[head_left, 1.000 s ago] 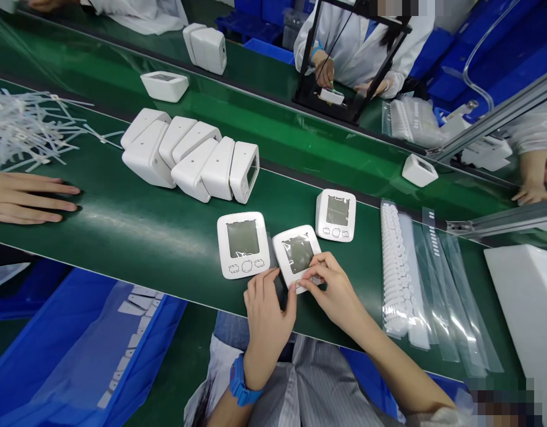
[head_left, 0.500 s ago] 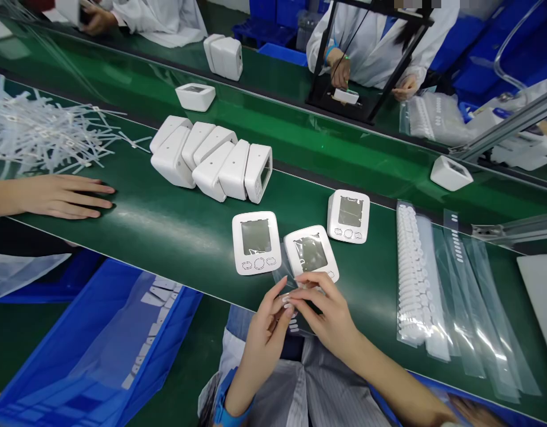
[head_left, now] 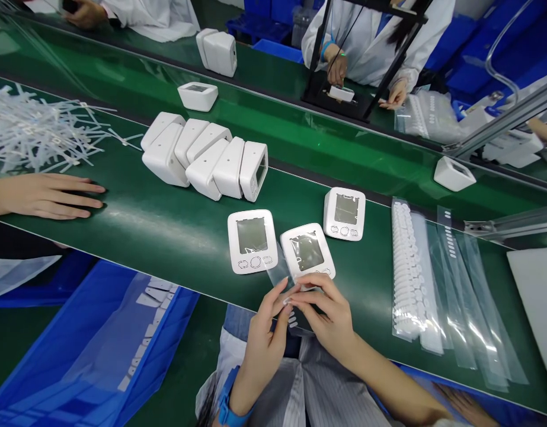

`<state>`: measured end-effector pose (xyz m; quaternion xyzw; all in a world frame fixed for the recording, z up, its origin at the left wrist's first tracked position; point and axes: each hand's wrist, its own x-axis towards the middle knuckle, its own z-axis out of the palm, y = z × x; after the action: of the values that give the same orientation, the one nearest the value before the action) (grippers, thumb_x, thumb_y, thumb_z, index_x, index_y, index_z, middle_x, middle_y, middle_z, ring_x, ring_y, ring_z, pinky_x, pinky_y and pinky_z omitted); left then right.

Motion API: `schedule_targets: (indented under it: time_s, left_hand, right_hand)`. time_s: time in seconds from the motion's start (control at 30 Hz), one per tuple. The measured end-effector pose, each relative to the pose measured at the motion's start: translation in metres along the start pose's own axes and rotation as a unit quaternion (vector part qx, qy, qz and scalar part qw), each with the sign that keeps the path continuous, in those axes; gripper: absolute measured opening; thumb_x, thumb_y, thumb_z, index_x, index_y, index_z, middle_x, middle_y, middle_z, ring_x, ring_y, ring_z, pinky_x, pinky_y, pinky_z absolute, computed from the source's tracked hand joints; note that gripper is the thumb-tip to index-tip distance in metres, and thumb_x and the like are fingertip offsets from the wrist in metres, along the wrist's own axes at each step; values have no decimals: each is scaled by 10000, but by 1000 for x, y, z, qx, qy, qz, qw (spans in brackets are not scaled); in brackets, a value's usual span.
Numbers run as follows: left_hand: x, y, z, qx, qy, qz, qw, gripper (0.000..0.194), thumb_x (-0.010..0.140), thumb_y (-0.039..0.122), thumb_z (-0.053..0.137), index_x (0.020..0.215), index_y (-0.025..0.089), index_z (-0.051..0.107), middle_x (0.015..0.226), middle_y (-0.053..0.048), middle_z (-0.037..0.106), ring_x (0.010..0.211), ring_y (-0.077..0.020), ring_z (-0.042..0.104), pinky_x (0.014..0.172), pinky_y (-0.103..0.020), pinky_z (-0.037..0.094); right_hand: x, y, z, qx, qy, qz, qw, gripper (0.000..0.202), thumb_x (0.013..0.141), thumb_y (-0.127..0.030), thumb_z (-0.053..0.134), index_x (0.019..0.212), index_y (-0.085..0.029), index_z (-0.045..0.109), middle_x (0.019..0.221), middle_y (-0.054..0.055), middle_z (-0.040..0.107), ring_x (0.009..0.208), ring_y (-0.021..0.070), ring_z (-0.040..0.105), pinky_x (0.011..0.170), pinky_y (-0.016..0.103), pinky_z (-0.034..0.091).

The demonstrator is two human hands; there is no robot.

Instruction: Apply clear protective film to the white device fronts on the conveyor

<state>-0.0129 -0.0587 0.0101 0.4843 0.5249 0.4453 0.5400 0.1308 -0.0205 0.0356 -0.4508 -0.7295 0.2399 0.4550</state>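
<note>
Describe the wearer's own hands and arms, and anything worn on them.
Both the left hand and the right hand are bare, with no gloves. A bright blue band circles the left wrist; the right wrist has nothing on it. The right forearm is uncovered until a pale sleeve just shows at the bottom edge.

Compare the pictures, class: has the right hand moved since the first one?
Yes: judged against the middle monitor, the right hand has drawn back toward the person, off the monitor's face to its near edge.
</note>
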Motion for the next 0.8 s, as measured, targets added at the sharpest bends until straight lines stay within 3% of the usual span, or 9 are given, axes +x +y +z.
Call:
schedule_targets:
  time_s: [0.13,0.23,0.4,0.53,0.73,0.8]
  left_hand:
    - [0,1,-1,11,4,6,1000,395,995,295,501,1389,270,511,1257,-71,709,1234,-236,625,997,-363,553]
    - [0,-1,-1,14,13,9,1000,380,991,294,509,1368,260,531,1230,-74,723,1193,-235,654,987,-365,560]
    - [0,-4,3,17,24,36,999,346,1004,246,469,1338,281,547,1306,-54,682,1218,-205,637,996,-329,553]
    - [-1,-5,6,31,40,34,998,353,1002,216,464,1343,285,525,1278,-49,696,1200,-179,648,978,-297,559]
    - [3,-8,2,81,72,46,993,416,1001,194,422,1404,295,425,1317,-59,671,1188,-179,654,939,-325,579]
    - [6,-10,0,139,80,39,986,393,993,209,433,1382,264,448,1283,-85,682,1128,-201,682,898,-357,594]
  right_hand:
    - [0,2,2,-1,17,-60,998,294,875,-22,595,1005,-255,717,1032,75,662,921,198,652,765,362,574]
    - [1,2,3,4,21,-67,998,287,860,-9,604,983,-245,713,992,68,660,915,197,643,769,357,566]
    - [-1,3,4,52,10,30,998,172,865,-76,650,900,-239,690,983,46,607,889,167,641,775,310,563]
    - [-6,2,8,74,-12,111,991,125,900,-126,620,880,-236,676,1073,55,578,997,172,632,858,307,549]
    - [-9,-4,-4,26,-74,88,993,97,905,-162,616,855,-237,654,1138,63,584,1109,207,581,971,374,497]
    - [-4,4,-20,-10,-91,133,987,88,909,-208,620,836,-236,659,1176,71,585,1142,233,572,1000,423,478]
